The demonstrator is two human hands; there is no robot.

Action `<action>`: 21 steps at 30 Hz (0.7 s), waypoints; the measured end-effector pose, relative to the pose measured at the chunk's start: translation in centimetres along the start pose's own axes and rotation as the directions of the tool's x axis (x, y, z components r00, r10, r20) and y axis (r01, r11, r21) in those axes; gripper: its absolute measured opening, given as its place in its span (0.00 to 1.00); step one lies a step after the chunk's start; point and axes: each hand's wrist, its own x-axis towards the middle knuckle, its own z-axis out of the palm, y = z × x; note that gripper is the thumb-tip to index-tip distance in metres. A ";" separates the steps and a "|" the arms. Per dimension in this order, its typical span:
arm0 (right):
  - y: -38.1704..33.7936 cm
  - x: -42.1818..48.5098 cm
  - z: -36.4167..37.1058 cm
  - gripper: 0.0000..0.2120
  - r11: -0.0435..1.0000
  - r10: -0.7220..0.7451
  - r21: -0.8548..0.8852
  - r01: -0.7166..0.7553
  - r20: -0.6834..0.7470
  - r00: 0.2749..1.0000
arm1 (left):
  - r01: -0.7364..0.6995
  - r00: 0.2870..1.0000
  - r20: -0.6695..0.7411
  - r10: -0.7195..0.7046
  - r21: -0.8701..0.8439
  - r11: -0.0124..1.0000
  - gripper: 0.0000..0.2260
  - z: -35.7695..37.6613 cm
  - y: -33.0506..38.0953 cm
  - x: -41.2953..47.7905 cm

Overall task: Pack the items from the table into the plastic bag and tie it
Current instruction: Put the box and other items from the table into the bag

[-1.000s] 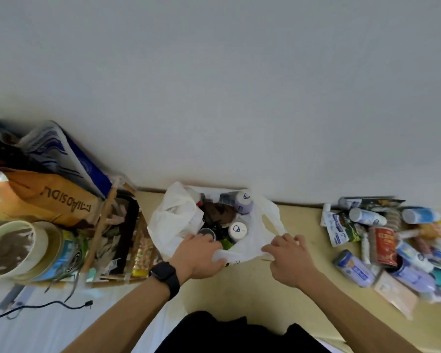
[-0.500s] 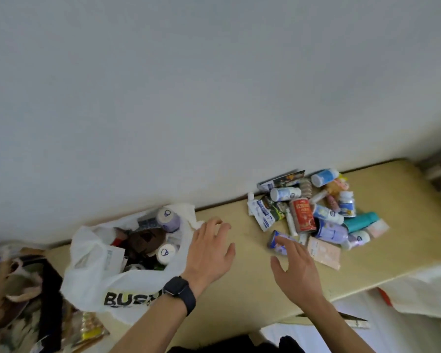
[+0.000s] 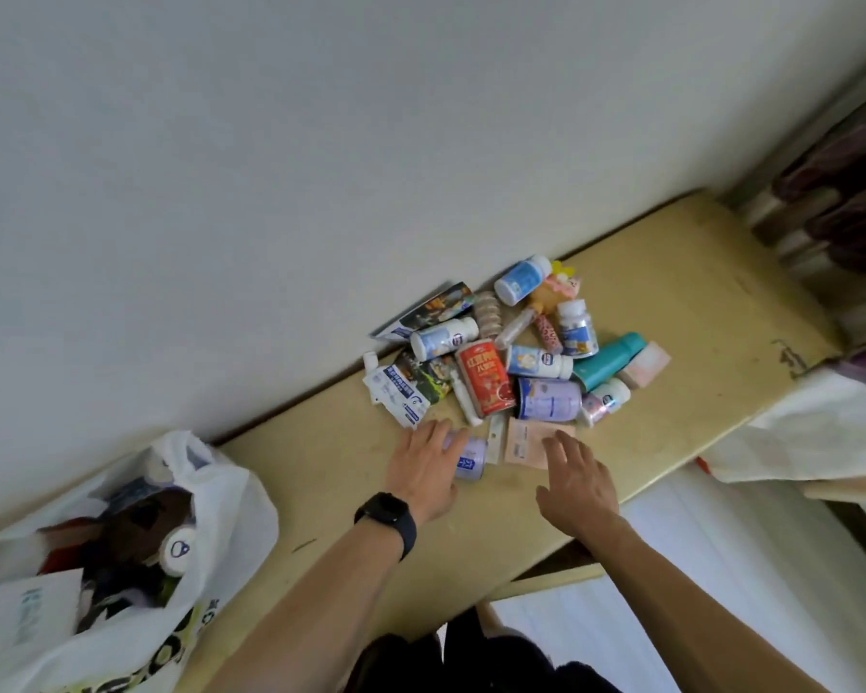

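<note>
Pile of bottles and packets [image 3: 486,377] mid-counter [image 3: 696,292] against the wall [image 3: 321,142], left hand [image 3: 423,472] with straight fingers over a small lilac can [image 3: 471,460], right hand [image 3: 576,485] spread open above a pink packet [image 3: 523,442], white plastic bag [image 3: 231,512] gaping, part-filled, well apart at left.

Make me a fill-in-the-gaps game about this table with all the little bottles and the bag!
1. The black watch is worn on the ___ wrist.
2. The can in the middle of the pile is coloured ___.
3. The plastic bag is not tied yet; its top is ___.

Missing words: left; red; open.
</note>
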 end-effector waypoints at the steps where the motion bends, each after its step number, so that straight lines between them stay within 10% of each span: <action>1: 0.1 0.5 0.2 0.36 1.000 -0.007 -0.017 0.007 0.005 1.000 | -0.003 1.000 0.017 0.003 0.018 1.000 0.30 0.3 0.2 0.7; 9: -0.3 1.6 1.6 0.34 0.998 -0.009 -0.070 0.007 -0.021 1.000 | 0.159 0.983 0.085 -0.164 0.065 0.985 0.29 2.3 1.2 1.2; 15: -0.8 0.9 2.4 0.41 0.986 0.153 0.036 -0.164 0.221 0.963 | 0.428 0.889 0.297 -0.349 -0.269 0.863 0.29 3.2 0.1 -1.9; 21: -3.0 -1.1 0.8 0.09 0.862 0.126 0.466 -0.201 0.186 0.974 | 0.425 0.882 0.228 -0.411 -0.761 0.490 0.23 0.4 -3.0 -9.0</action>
